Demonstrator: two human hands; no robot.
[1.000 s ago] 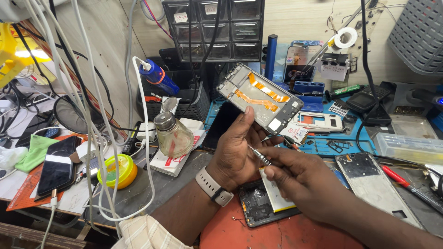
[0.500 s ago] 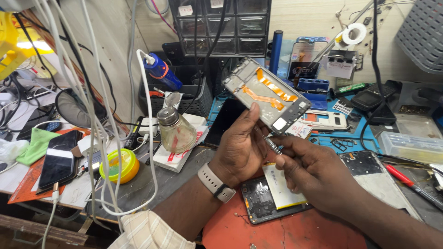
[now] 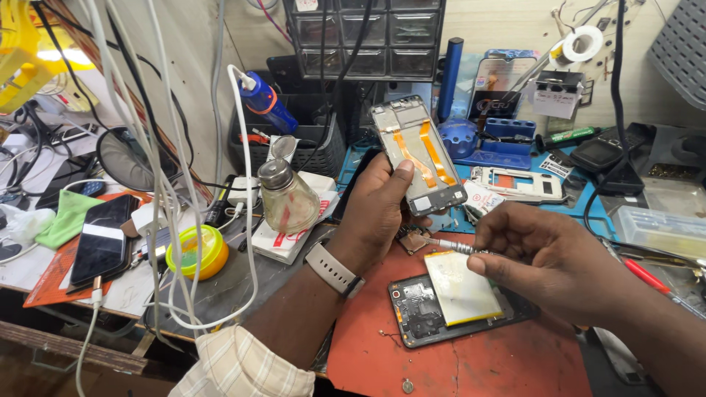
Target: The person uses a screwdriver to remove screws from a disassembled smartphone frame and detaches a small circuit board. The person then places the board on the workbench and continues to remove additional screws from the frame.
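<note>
My left hand (image 3: pixel 379 213) grips an opened phone frame (image 3: pixel 418 158) with orange flex cables, held upright above the bench. My right hand (image 3: pixel 548 257) holds a thin metal screwdriver (image 3: pixel 450 245), its tip pointing left toward a small component near the left palm. Below both hands lies a disassembled phone body (image 3: pixel 415 316) with a pale battery (image 3: pixel 462 287) on the red mat (image 3: pixel 478 364).
A glass solvent bottle (image 3: pixel 287 198) stands on a white box to the left. A yellow round tin (image 3: pixel 195 251), phones (image 3: pixel 103 239) and hanging white cables (image 3: pixel 158 184) fill the left side. A drawer cabinet (image 3: pixel 368 37), a blue mat (image 3: pixel 581 198) and a clear box (image 3: pixel 662 229) lie behind.
The phone frame has tilted more upright in my left hand. My right hand has drawn back to the right with the screwdriver, away from the frame's lower edge.
</note>
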